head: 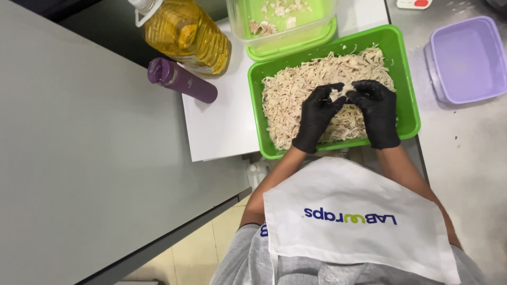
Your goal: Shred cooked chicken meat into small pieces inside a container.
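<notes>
A green rectangular tray (406, 79) holds a pile of pale shredded chicken (296, 89). Both hands wear black gloves and hover over the middle of the pile. My left hand (317, 113) and my right hand (377, 108) pinch the same small piece of chicken (342, 89) between their fingertips, close together just above the heap. A white apron covers my chest at the bottom of the view.
A clear tub on a green lid (288, 26) with some meat bits stands behind the tray. A big bottle of yellow oil (185, 31) and a purple bottle (182, 80) lie at the left. A lilac container (467, 58) sits right. Everything rests on a white board (222, 121).
</notes>
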